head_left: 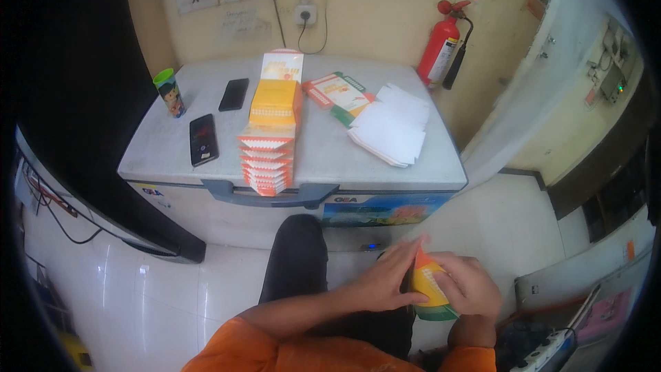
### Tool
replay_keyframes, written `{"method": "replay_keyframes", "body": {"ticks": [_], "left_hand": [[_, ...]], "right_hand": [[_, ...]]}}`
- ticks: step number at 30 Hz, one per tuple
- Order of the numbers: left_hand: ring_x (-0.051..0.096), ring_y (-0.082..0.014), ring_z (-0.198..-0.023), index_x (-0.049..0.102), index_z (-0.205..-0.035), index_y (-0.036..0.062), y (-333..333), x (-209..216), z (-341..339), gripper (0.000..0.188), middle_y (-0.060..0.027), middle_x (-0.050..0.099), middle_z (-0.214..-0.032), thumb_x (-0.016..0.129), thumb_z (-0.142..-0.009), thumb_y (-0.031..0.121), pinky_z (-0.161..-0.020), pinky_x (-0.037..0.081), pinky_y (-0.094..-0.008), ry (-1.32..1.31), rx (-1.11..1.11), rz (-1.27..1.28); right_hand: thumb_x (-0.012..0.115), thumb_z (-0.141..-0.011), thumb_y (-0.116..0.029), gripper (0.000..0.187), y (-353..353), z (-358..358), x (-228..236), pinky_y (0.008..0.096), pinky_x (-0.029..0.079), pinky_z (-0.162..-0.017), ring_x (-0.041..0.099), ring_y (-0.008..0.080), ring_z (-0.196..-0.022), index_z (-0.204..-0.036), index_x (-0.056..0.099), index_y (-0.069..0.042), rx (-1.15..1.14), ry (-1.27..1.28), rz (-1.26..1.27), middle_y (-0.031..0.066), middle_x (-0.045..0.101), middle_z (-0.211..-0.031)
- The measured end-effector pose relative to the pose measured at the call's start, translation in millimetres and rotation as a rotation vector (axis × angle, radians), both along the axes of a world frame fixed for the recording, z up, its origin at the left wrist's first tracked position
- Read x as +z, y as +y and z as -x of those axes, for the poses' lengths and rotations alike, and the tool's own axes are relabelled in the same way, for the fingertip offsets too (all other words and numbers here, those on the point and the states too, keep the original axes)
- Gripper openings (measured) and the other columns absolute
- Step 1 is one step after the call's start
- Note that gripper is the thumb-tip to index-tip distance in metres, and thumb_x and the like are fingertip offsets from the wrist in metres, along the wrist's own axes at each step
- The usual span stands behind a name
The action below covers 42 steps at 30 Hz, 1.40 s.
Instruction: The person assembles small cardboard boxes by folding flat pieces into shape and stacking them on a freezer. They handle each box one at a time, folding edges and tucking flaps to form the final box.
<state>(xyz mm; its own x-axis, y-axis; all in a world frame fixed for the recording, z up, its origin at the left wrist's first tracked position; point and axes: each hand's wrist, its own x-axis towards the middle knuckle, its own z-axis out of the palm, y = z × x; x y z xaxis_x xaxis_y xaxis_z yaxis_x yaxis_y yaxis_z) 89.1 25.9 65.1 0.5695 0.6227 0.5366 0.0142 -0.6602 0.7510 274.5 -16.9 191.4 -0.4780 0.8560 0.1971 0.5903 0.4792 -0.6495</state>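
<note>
Above my lap, at the lower right, I hold a small yellow, orange and green carton [429, 285] between both hands. My left hand [387, 281] is closed on its left side, the thumb lying across the lower front. Around its right side and upper edge my right hand [474, 285] is closed, with the fingers bent over it. The carton's far side is hidden by my fingers. On the chest freezer's lid [323, 158] in front of me lies a long overlapping row of yellow and orange cartons [275, 100]. To its right are flat unfolded cartons [391, 127], mostly white side up.
Two dark phones [203, 139] and a green-rimmed patterned cup [171, 96] are on the lid's left part. A red fire extinguisher [439, 48] hangs by the wall behind the right corner. A dark panel [89, 96] stands at left. A white power strip [551, 348] sits at lower right.
</note>
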Motion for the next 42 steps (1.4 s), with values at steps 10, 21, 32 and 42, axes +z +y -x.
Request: {"method": "replay_keyframes", "body": {"ticks": [10,21,32,42], "left_hand": [[0.065,-0.0404,-0.084,0.063,-0.110,0.0024,-1.2,-60.2,11.7,0.027,-0.0211,0.067,-0.095,0.057,-0.103,0.028,-0.073,0.051,-0.0427,0.220,-0.182,0.437],[0.061,-0.0397,-0.096,0.051,-0.106,0.0019,50.0,-125.6,-19.1,0.028,-0.0199,0.060,-0.100,0.068,-0.090,0.018,-0.081,0.047,-0.0451,-0.018,-0.273,0.365],[0.060,-0.0314,-0.107,0.048,-0.126,0.0008,36.9,-180.3,-37.7,0.036,-0.0177,0.060,-0.114,0.061,-0.097,0.017,-0.093,0.045,-0.0414,-0.308,-0.204,0.522],[0.059,-0.0131,-0.076,0.066,-0.097,-0.0028,41.6,-168.9,-20.5,0.021,-0.0089,0.067,-0.083,0.055,-0.101,0.014,-0.072,0.050,-0.0320,-0.285,-0.055,0.673]], "right_hand": [[0.062,-0.090,-0.011,0.015,27.4,19.8,-34.8,0.0454,0.045,-0.079,0.064,0.0351,-0.083,-0.104,0.062,-0.008,0.104,-0.366,-0.099,0.0139,0.067,-0.087],[0.069,-0.078,-0.008,0.023,32.7,25.7,-180.8,0.0424,0.035,-0.081,0.044,0.0329,-0.081,-0.088,0.048,-0.005,-0.338,-0.098,-0.529,0.0146,0.047,-0.085],[0.060,-0.091,-0.021,0.024,31.7,8.1,-220.4,0.0444,0.038,-0.085,0.048,0.0329,-0.091,-0.100,0.051,0.000,-0.461,-0.046,-0.087,0.0167,0.049,-0.098],[0.062,-0.093,-0.014,0.037,35.2,44.1,-221.9,0.0462,0.041,-0.101,0.053,0.0387,-0.114,-0.123,0.053,0.006,-0.692,-0.024,-0.249,0.0248,0.055,-0.122]]}}
